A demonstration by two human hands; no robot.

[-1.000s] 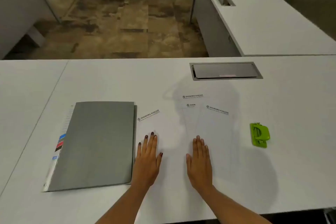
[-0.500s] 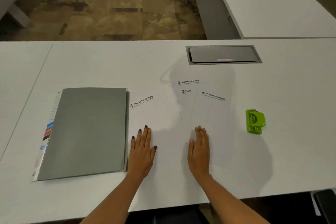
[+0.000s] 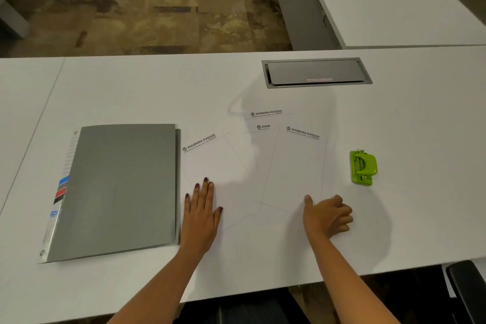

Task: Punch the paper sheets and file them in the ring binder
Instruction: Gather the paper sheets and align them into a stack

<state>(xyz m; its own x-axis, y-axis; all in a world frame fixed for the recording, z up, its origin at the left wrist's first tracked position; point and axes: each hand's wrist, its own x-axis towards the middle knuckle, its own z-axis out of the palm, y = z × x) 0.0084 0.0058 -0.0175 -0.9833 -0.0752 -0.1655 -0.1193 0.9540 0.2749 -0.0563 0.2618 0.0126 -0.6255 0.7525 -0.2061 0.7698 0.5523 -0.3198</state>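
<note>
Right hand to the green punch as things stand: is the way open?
Likely yes. The green punch lies on the desk just beyond and right of the right hand, with nothing between them.

I see a white desk (image 3: pixel 131 87) with a grey hatch (image 3: pixel 315 72) set in it. Beyond it lies mottled brown floor (image 3: pixel 157 8); a side desk (image 3: pixel 394 8) stands at right, touching mine.
</note>
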